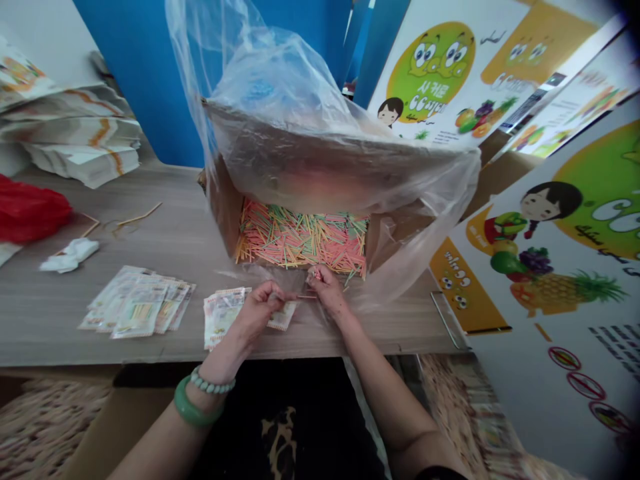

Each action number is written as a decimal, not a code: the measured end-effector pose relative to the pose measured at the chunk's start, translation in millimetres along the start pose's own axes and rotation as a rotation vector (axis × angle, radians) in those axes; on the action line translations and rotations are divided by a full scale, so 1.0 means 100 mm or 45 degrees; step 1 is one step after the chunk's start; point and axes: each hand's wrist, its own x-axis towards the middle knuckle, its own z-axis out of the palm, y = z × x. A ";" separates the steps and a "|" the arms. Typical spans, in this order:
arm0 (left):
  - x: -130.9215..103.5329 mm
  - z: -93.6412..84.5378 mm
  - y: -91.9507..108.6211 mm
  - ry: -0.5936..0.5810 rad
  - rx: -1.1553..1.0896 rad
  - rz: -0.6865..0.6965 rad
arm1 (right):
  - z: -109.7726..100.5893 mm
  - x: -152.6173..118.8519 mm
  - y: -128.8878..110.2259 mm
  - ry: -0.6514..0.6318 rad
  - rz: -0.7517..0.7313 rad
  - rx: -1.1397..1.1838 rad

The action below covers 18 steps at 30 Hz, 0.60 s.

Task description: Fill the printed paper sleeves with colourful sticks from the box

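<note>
A lined cardboard box (227,200) holds many thin candy-coloured sticks (300,237), pink, yellow and green. Just in front of it, my right hand (327,292) is closed round a few of these sticks, their ends showing at the fingers. My left hand (260,310) is closed in a pinch at one end of a thin pink stick (306,297) that spans the gap between both hands. Beneath and beside my left hand lie small printed clear packets (223,313). Farther left is a fanned pile of filled packets (137,312) with pale sticks inside.
Clear plastic lining (425,220) spreads over the box's sides. Printed cartons (550,253) stand on the right. At left are stacked printed sheets or bags (85,130), a red plastic bag (33,210) and crumpled white tissue (70,255). The table's front edge (165,361) is close to me.
</note>
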 end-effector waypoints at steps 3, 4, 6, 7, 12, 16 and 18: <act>-0.05 0.00 0.01 0.009 -0.003 0.042 | -0.01 -0.01 0.02 0.093 -0.039 0.011; -0.06 0.00 0.00 -0.017 0.003 0.042 | -0.02 -0.01 0.02 0.101 -0.053 0.012; -0.05 0.01 -0.02 -0.088 0.014 0.020 | -0.04 -0.02 -0.01 0.065 -0.077 -0.031; -0.03 0.01 -0.04 -0.120 0.036 0.011 | -0.06 -0.02 -0.03 0.047 -0.090 -0.079; 0.09 0.02 -0.13 -0.051 0.271 0.194 | -0.13 -0.07 -0.07 0.018 -0.137 -0.334; 0.13 0.03 -0.11 0.022 0.428 0.274 | -0.16 -0.08 -0.05 -0.090 -0.130 -0.387; 0.14 0.02 -0.09 0.080 0.530 0.303 | -0.18 -0.07 -0.06 -0.073 -0.139 -0.308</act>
